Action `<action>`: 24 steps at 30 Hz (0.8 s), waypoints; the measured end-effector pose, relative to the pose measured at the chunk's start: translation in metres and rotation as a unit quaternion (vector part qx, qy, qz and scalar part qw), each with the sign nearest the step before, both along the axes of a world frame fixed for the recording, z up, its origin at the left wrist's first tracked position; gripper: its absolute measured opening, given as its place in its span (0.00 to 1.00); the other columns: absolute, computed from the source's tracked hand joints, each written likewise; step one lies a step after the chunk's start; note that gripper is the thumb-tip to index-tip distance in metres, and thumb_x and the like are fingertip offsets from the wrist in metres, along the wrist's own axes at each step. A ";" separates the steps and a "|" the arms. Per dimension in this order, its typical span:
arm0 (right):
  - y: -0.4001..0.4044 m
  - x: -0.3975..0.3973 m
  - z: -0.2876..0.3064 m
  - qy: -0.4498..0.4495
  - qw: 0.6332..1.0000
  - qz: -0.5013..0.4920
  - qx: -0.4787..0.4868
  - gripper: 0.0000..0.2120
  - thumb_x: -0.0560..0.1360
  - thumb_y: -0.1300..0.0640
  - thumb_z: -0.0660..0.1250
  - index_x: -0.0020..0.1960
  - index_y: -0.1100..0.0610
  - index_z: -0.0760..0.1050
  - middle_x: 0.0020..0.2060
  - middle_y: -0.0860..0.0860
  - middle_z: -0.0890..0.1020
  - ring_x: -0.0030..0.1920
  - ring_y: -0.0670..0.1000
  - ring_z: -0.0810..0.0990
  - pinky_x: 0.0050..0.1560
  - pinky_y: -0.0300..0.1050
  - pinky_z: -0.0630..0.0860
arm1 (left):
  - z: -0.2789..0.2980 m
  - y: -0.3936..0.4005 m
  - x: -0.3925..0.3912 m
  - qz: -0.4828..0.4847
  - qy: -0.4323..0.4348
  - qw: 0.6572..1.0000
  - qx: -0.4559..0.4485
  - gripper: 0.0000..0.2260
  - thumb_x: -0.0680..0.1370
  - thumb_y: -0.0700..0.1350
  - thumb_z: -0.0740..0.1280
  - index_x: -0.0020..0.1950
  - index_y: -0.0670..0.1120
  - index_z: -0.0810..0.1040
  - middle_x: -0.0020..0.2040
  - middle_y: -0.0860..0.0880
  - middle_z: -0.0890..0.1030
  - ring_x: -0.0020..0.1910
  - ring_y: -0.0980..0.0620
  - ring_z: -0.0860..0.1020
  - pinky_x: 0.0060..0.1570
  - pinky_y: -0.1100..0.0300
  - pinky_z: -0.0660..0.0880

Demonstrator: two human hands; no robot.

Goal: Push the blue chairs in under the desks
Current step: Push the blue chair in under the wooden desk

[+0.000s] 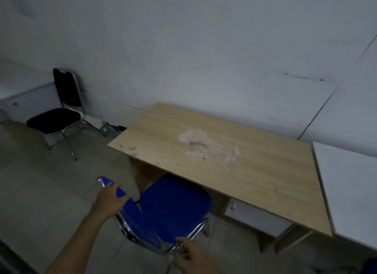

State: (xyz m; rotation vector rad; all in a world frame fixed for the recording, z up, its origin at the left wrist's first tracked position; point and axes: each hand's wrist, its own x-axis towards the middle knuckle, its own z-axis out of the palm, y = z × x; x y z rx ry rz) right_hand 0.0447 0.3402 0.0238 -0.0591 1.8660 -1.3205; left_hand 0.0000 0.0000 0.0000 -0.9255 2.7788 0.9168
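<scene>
Mid-push: wooden tabletop [220,151] ahead of both hands; blue chair [175,202] seat partly under it. Left hand [110,200] clamped on backrest top, right hand [189,255] gripping its other corner. Next: straight shove forward.

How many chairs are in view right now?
2. A blue chair stands partly under the wooden desk, with both hands on its backrest. A black chair stands by the wall at left. Others may be out of frame.
</scene>
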 end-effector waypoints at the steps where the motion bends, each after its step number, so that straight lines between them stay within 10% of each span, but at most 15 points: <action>1: -0.021 -0.001 -0.004 -0.013 1.000 -0.003 -0.004 0.20 0.76 0.53 0.71 0.66 0.43 0.73 0.53 0.43 0.80 0.43 0.34 0.82 0.45 0.24 0.72 | -0.003 -0.006 -0.004 0.000 0.005 1.000 0.001 0.33 0.79 0.59 0.72 0.80 0.48 0.68 0.83 0.40 0.62 0.77 0.39 0.67 0.76 0.46 0.68; 6: -0.112 0.003 -0.033 -0.130 0.991 -0.010 0.013 0.40 0.73 0.43 0.70 0.80 0.42 0.55 0.72 0.44 0.69 0.64 0.49 0.76 0.66 0.45 0.73 | -0.019 -0.014 -0.005 0.049 0.022 0.997 0.049 0.30 0.79 0.46 0.74 0.79 0.43 0.69 0.80 0.37 0.62 0.71 0.37 0.72 0.72 0.44 0.72; 10: -0.156 0.005 -0.042 -0.368 0.912 -0.165 -0.081 0.37 0.76 0.41 0.69 0.79 0.41 0.55 0.72 0.58 0.69 0.66 0.60 0.74 0.63 0.62 0.76 | -0.036 -0.017 0.010 0.066 0.036 0.996 0.040 0.35 0.75 0.35 0.77 0.80 0.36 0.67 0.84 0.39 0.53 0.77 0.38 0.65 0.76 0.46 0.67; 14: -0.172 -0.003 -0.039 -0.413 0.839 -0.309 -0.174 0.22 0.81 0.54 0.66 0.73 0.55 0.68 0.66 0.60 0.75 0.61 0.60 0.77 0.63 0.62 0.75 | -0.034 -0.011 0.010 0.064 0.030 0.997 0.039 0.36 0.75 0.38 0.78 0.79 0.33 0.65 0.85 0.41 0.50 0.77 0.41 0.65 0.73 0.51 0.68; 20: -0.176 -0.015 -0.049 -0.408 0.780 -0.431 -0.197 0.08 0.81 0.70 0.62 0.59 0.70 0.74 0.46 0.64 0.78 0.43 0.62 0.78 0.53 0.56 0.78 | -0.028 0.017 0.011 0.018 0.000 1.000 -0.019 0.19 0.77 0.44 0.75 0.63 0.35 0.77 0.80 0.40 0.55 0.46 0.45 0.77 0.48 0.52 0.80; 24: -0.155 -0.020 -0.054 -0.402 0.782 -0.438 -0.184 0.02 0.80 0.70 0.63 0.50 0.69 0.75 0.41 0.63 0.79 0.39 0.59 0.79 0.38 0.52 0.79 | -0.028 0.032 0.016 -0.006 -0.054 0.990 -0.127 0.20 0.76 0.59 0.70 0.60 0.46 0.77 0.72 0.40 0.63 0.61 0.40 0.73 0.58 0.43 0.78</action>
